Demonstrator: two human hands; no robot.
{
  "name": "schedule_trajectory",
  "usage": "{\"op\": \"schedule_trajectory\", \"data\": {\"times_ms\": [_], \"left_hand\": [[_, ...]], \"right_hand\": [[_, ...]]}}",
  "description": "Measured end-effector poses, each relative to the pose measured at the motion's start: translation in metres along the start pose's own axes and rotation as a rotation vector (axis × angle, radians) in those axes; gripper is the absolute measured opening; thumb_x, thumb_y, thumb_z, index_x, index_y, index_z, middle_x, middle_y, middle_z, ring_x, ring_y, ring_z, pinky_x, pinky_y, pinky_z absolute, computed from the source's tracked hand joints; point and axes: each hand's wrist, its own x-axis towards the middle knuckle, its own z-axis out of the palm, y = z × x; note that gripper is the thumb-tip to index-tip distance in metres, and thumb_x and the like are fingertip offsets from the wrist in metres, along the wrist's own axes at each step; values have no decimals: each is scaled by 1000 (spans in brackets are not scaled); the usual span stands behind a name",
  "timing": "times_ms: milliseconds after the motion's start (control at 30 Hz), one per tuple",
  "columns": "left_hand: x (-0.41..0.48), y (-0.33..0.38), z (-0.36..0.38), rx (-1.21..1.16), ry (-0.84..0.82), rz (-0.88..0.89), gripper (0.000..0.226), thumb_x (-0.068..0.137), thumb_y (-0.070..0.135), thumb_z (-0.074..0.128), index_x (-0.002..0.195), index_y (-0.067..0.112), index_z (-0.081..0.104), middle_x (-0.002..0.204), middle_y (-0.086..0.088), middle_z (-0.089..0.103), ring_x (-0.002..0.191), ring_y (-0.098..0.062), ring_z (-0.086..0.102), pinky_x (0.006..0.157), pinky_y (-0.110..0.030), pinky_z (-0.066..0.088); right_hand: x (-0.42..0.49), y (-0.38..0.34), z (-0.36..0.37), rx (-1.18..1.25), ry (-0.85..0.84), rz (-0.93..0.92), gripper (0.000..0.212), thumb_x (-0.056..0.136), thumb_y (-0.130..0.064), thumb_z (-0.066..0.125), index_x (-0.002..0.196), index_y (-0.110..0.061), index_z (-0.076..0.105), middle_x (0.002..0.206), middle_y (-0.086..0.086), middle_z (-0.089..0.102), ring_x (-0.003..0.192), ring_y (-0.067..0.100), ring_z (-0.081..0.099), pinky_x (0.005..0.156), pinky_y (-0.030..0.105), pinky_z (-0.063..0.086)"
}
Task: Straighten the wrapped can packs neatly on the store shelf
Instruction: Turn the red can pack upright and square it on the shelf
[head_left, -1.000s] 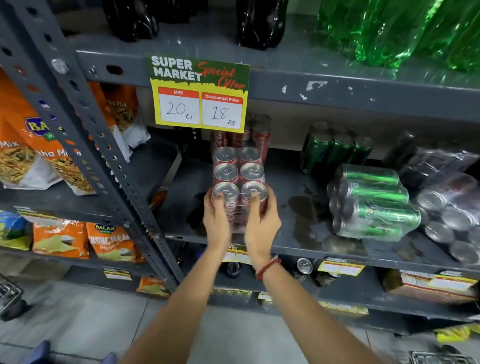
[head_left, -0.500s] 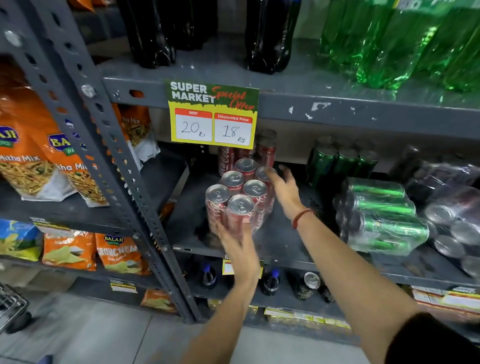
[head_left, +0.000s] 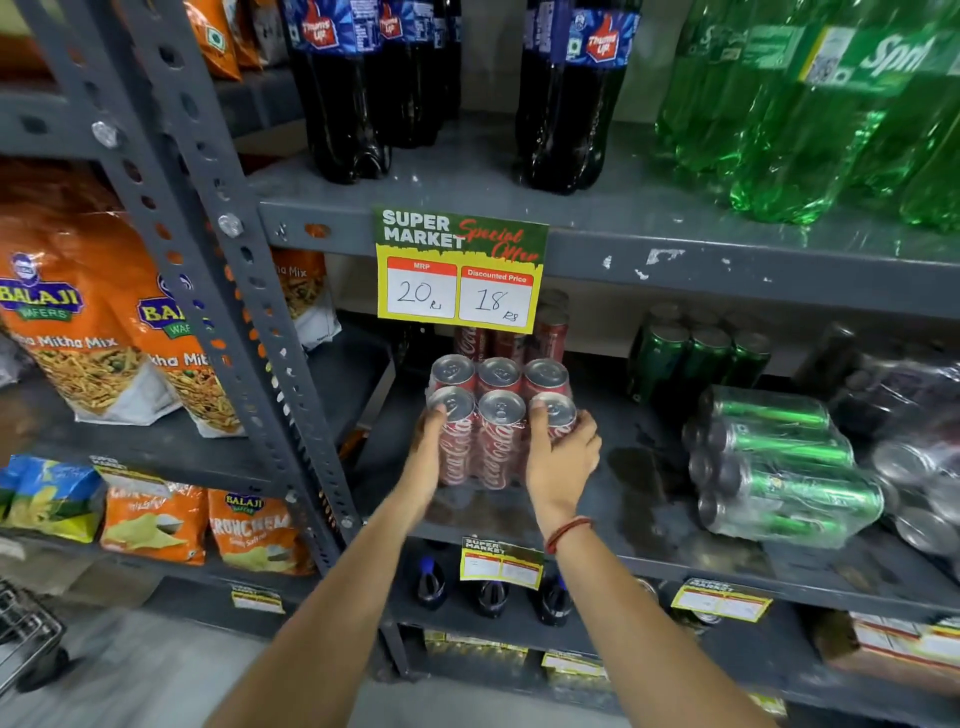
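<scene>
A shrink-wrapped pack of red cola cans (head_left: 497, 421) stands upright near the front of the grey metal shelf (head_left: 649, 556), its wide side facing me. My left hand (head_left: 428, 457) grips its left end and my right hand (head_left: 563, 457) grips its right end, thumbs over the front can tops. More red cans (head_left: 545, 332) stand behind it, partly hidden by the price tag. A wrapped pack of green cans (head_left: 779, 467) lies on its side to the right. Further right, a wrapped pack of silver-topped cans (head_left: 919, 467) also lies tipped over.
A yellow price tag (head_left: 460, 270) hangs from the shelf above. Upright green cans (head_left: 696, 353) stand at the back. Dark cola bottles (head_left: 353, 88) and green bottles (head_left: 810, 104) fill the upper shelf. A perforated steel post (head_left: 218, 270) stands left, with orange snack bags (head_left: 78, 322) beyond.
The red pack has been turned from a skewed angle to square with the shelf front. My right hand came from behind the pack to its right end; my left shifted to its left end.
</scene>
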Motion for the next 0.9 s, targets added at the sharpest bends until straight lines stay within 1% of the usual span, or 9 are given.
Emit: {"op": "schedule_trajectory", "data": {"times_ms": [100,267,367,500,600,633,700,800,900], "left_hand": [[-5,3,-9,44,-45,5,92,60,89,43,136,38,43,142,8,48,130,-13,44,114,-43,28],[-8,-8,6,-32,25,14,98,57,94,37,137,38,42,142,5,50,127,-16,48,111,-46,34],[-5,-3,8,-32,28,-12,104,54,95,36,139,35,40,143,5,48,128,-16,46,111,-41,33],[-8,8,8,-15,-72,18,80,78,78,28,140,28,41,137,1,54,120,-15,52,92,-30,40],[-5,5,5,10,-103,29,80,79,78,28,140,28,40,139,0,53,118,-13,53,90,-27,42],[-6,4,6,3,-69,17,87,74,83,30,140,27,41,140,-1,52,120,-15,52,97,-32,42],[-13,3,18,71,157,42,91,75,82,33,143,22,37,146,-9,45,130,-27,45,109,-44,35],[-37,17,55,351,538,334,72,93,54,31,145,5,27,154,-25,23,143,-38,22,114,-47,22],[-62,30,106,602,537,655,66,93,47,30,143,5,30,155,-24,19,145,-35,14,116,-45,12]], "right_hand": [[2,8,-7,88,-63,28,67,86,-46,61,135,-7,40,133,16,43,126,33,39,102,39,32],[13,18,-24,233,-325,88,64,84,-47,62,138,-18,43,134,3,56,119,16,54,103,31,40],[7,16,-21,197,-254,81,61,86,-52,58,136,-19,48,129,3,61,116,15,55,100,27,40],[-8,18,-15,137,-110,66,60,88,-53,53,136,-19,46,125,8,64,117,25,57,97,30,40],[-3,18,-22,120,-176,30,57,88,-53,54,132,-18,48,117,4,65,115,24,59,97,31,42],[0,19,-27,134,-210,31,60,86,-55,56,131,-17,48,118,2,63,118,23,57,101,33,43],[5,20,-41,168,-220,14,69,83,-57,58,135,-13,46,132,4,57,127,22,51,109,39,39],[20,15,-78,149,-56,-146,54,86,-44,62,127,-9,54,129,7,58,119,23,55,105,46,43],[44,10,-133,111,158,-312,43,88,-44,56,114,-9,60,110,5,59,104,27,58,93,50,48]]}}
